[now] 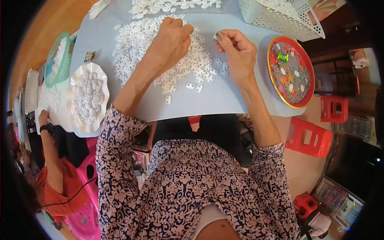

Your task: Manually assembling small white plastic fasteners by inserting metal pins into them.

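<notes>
Many small white plastic pieces, each with two holes [136,42], lie heaped on the pale grey table [224,98]. Over the heap my left hand [171,40] is closed, its fingers curled under; whatever they hold is hidden. To its right, my right hand [239,50] pinches a small white piece [217,36] between thumb and forefinger. A few loose pieces [194,86] lie at the near side of the heap. Right of my right hand stands a red round tray with a gold rim [310,90], holding small grey metal-looking parts [294,64], several white pieces and a green wrapped item [283,57].
A white scalloped dish [105,86] of white pieces stands at the left, near a small wrapper [89,56] and a green basket [69,66]. A white perforated basket [276,24] occupies the far right. Another person's hand [43,118] rests at the left. Red stools [310,137] stand at right.
</notes>
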`<state>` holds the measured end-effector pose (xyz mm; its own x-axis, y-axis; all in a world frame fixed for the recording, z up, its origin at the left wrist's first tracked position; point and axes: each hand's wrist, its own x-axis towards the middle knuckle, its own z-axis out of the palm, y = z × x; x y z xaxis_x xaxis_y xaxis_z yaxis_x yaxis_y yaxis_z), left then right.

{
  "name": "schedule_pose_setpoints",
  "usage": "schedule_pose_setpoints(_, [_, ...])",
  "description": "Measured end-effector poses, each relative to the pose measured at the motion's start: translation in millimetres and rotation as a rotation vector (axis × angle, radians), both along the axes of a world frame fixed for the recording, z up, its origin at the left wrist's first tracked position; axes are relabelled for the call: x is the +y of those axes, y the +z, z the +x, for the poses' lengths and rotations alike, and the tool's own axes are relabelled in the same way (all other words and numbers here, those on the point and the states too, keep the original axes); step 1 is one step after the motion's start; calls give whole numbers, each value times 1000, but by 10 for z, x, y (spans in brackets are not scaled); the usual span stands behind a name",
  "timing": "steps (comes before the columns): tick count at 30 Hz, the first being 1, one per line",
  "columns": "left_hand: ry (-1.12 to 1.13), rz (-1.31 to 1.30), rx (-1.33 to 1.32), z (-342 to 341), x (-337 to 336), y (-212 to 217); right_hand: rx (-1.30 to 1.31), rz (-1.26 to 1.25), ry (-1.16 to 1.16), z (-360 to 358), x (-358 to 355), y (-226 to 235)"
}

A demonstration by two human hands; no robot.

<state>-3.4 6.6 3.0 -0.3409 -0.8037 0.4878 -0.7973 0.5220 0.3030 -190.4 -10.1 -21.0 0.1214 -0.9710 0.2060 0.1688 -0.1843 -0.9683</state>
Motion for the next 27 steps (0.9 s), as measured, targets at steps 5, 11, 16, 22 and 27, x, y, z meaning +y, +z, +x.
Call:
schedule_pose_setpoints(5, [64, -19, -64, 194, -342, -95, 15, 41, 20, 6, 7, 29])
schedule_pose_setpoints(11, [-70, 193, 67, 266, -271, -18, 28, 28, 8, -24, 31, 50])
schedule_pose_setpoints(16, [60, -47, 150, 295, -232, 103, 42, 45, 22, -15, 50, 67])
schedule_pose_setpoints(22, [13, -47, -173, 246, -342, -125, 42, 54, 50, 1, 62, 86])
schedule_pose_setpoints(27, [15, 58, -189, 191, -288, -164, 31, 34, 65, 6, 26, -23])
